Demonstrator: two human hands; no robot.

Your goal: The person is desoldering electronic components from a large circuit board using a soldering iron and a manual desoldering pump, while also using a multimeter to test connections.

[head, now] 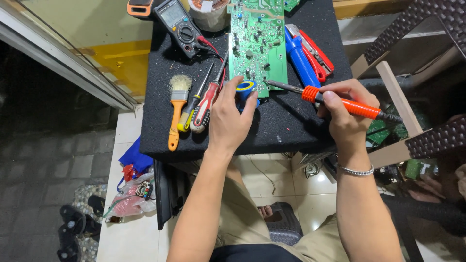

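Near the desk's (291, 131) front edge, the left hand (228, 121) closes around a small blue-and-yellow spool (246, 89), steadying it beside the green circuit board (257, 43). The right hand (344, 114) grips an orange-handled soldering iron (340, 103) like a pen, its dark tip angled onto the board's near edge. A brush (177, 109) and screwdrivers (204, 104) lie toward the left edge.

This was a makeshift electronics repair spot on a tiled porch or house floor. A small surface (291, 126) padded with black foam carried a green circuit board (257, 43), a multimeter (180, 22), screwdrivers (206, 104), a brush (177, 109) and a soldering iron (340, 102). More green boards (383, 131) lay piled below, beside sandals (73, 228) and plastic bags (131, 194).
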